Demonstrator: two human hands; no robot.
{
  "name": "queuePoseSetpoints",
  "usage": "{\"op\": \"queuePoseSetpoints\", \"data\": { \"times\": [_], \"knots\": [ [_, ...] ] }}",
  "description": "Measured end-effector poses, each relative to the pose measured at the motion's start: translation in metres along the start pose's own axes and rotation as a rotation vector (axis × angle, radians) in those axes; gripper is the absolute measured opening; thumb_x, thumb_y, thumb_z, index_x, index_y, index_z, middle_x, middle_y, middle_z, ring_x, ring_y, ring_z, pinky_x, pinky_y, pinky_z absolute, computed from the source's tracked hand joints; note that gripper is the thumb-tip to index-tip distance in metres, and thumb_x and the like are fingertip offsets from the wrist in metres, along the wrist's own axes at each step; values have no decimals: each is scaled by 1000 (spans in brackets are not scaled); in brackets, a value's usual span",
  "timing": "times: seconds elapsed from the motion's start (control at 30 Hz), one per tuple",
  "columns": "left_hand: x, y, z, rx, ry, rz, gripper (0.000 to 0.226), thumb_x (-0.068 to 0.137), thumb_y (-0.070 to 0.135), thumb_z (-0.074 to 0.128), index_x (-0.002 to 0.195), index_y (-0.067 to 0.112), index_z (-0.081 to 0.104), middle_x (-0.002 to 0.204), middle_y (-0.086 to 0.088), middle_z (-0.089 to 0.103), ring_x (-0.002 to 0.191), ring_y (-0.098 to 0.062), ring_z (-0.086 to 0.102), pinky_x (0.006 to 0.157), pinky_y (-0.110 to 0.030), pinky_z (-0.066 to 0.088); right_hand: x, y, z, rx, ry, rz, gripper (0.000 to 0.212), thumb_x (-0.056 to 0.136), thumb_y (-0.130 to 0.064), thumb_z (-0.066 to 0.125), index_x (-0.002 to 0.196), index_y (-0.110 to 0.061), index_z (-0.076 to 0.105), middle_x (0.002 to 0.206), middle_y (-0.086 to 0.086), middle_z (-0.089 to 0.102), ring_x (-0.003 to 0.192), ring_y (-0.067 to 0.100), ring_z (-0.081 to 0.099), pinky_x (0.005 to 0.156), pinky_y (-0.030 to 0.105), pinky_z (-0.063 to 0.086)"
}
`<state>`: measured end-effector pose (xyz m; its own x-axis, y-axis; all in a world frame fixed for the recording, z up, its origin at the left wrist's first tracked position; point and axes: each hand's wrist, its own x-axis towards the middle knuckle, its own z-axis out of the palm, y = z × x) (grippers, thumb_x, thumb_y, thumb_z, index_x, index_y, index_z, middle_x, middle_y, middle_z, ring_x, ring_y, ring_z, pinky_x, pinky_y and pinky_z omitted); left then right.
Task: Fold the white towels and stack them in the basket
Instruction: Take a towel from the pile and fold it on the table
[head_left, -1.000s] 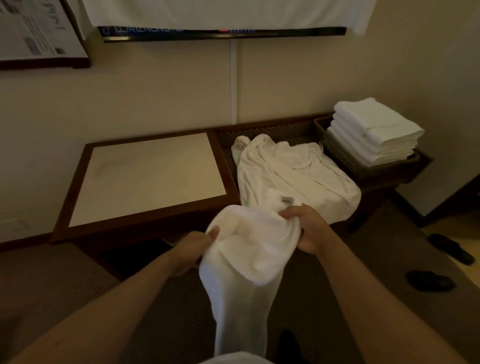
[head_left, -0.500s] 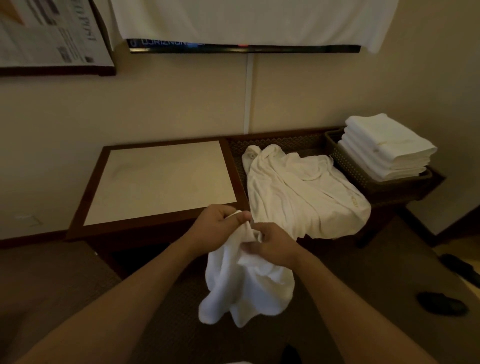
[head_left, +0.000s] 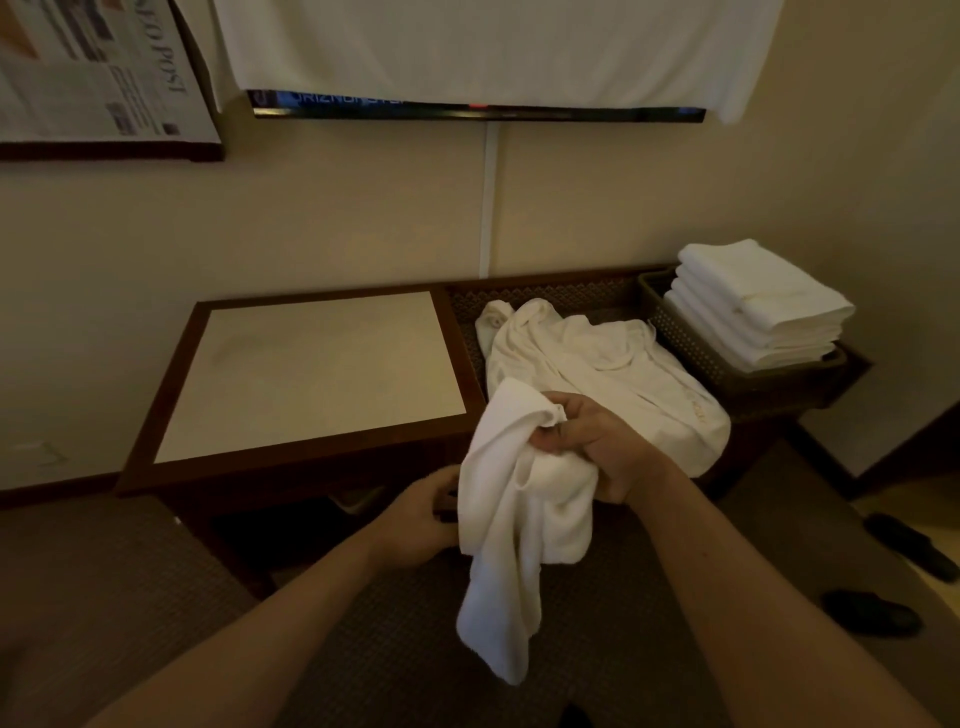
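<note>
One white towel (head_left: 519, 525) hanging bunched between both hands, long axis near vertical, loose end pointing down toward the floor. Upper corner pinched in the right hand (head_left: 597, 447); left hand (head_left: 421, 519) at its left edge (grip half hidden, cannot tell). Beyond, on the worktop (head_left: 311, 374), folded towels (head_left: 753, 306) stacked in the basket (head_left: 691, 343).

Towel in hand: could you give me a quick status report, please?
Right hand grips the white towel, unfolded and hanging. Left hand beside it, grip unclear. Basket holds a folded stack. Path clear.
</note>
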<state>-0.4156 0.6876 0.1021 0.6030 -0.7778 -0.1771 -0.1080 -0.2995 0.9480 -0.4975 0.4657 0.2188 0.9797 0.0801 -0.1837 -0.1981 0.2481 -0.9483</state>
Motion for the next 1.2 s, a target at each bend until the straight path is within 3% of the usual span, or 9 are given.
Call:
{"op": "queuePoseSetpoints", "data": {
  "times": [0.1, 0.27, 0.5, 0.7, 0.8, 0.93, 1.03, 1.1, 1.2],
  "knots": [
    [8, 8, 8, 199, -198, -27, 37, 87, 25, 79, 121, 35, 68, 117, 17, 70, 110, 0, 64, 97, -27, 54, 1, 5, 4, 56, 28, -14, 28, 65, -5, 75, 91, -16, 77, 87, 7, 74, 81, 22, 69, 66, 31, 59],
    [9, -2, 13, 471, -410, -98, 45, 88, 20, 73, 129, 36, 63, 125, 22, 62, 113, 4, 56, 94, -15, 45, 0, 4, 0, 244, 8, -109, 65, 36, -31, 103, 95, -15, 79, 91, 10, 75, 81, 23, 73, 70, 36, 61],
    [6, -33, -1, 416, -65, -180, 25, 105, 34, 49, 108, 32, 74, 107, 13, 72, 97, 0, 65, 98, -32, 52, -5, 3, -18, 447, 126, -160, 63, 54, -24, 98, 110, -8, 74, 102, 14, 73, 92, 29, 71, 82, 41, 58],
    [-8, -33, -42, 362, 532, -178, 24, 108, 19, 41, 98, 21, 62, 96, 7, 63, 94, -17, 62, 76, -28, 46, -4, 34, -60, -874, 836, 176, 43, 95, -24, 65, 134, -6, 58, 134, 10, 61, 122, 26, 56, 92, 27, 43],
    [-6, 10, -35, 335, 345, -61, 32, 107, 26, 45, 86, 16, 67, 84, 4, 67, 79, -11, 61, 78, -40, 51, 3, 44, -36, -930, 581, 57, 33, 99, -15, 56, 131, -18, 63, 131, 7, 63, 103, 13, 61, 79, 20, 44],
    [-1, 77, -17, 205, 107, 163, 29, 105, 26, 53, 86, 14, 71, 78, 1, 68, 73, -5, 61, 74, -29, 51, 20, 51, 24, -769, -1, 43, 64, 84, -12, 78, 140, -29, 52, 122, -3, 64, 104, 8, 64, 82, 25, 58],
    [0, 88, -32, 72, 58, 181, 23, 95, 31, 68, 96, 8, 72, 92, -12, 70, 81, -12, 63, 75, -26, 51, 30, 46, 32, -755, 160, -130, 16, 91, -7, 69, 104, -16, 71, 95, 2, 73, 88, 10, 70, 82, 34, 59],
    [-6, 67, -50, 264, 5, 87, 27, 84, 39, 79, 102, 21, 71, 97, 0, 70, 85, -8, 65, 78, -26, 54, 28, 33, 27, -719, 194, -195, 21, 90, -1, 65, 99, -19, 72, 93, 0, 73, 85, 5, 69, 80, 23, 56],
    [-20, 16, -56, 355, -79, -80, 17, 88, 30, 75, 105, 31, 70, 102, 14, 69, 93, -1, 65, 92, -38, 57, 21, 19, 11, -636, 174, -223, 17, 87, -12, 64, 95, -23, 74, 93, 3, 75, 93, 20, 70, 85, 30, 56]
  ]
}}
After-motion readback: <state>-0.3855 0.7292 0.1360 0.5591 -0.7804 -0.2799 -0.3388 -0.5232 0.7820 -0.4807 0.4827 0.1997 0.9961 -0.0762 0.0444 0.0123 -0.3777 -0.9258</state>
